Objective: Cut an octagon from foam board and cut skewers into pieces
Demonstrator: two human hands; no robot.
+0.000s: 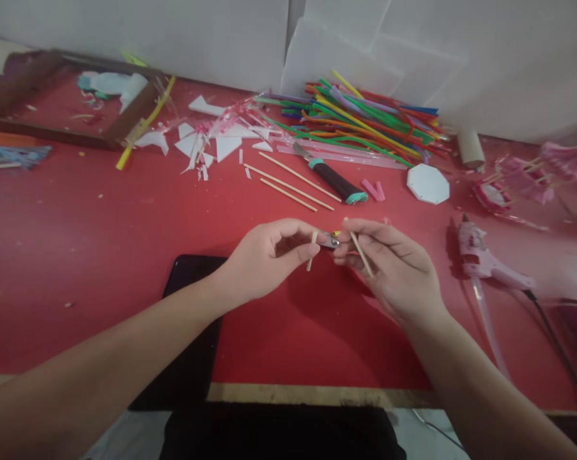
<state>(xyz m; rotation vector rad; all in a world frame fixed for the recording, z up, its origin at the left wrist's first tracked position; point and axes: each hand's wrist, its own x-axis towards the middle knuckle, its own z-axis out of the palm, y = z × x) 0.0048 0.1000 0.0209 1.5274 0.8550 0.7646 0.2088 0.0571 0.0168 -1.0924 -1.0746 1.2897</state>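
Observation:
My left hand (269, 255) pinches a short piece of thin wooden stick (312, 250) and touches a small metal clipper-like tool (331, 240) held between both hands. My right hand (388, 265) holds another thin wooden stick (361, 252) across its fingers, with its fingertips at the same tool. Both hands hover just above the red table (101, 243), near its middle. Which hand carries the tool's weight I cannot tell.
Three long wooden sticks (292, 182) and a black-handled knife (333, 179) lie beyond the hands. Farther back is a heap of coloured straws (369, 121), white scraps (221, 137) and a white octagon (427, 184). A pink glue gun (484, 259) lies right; a dark tablet (197, 319) lies under my left forearm.

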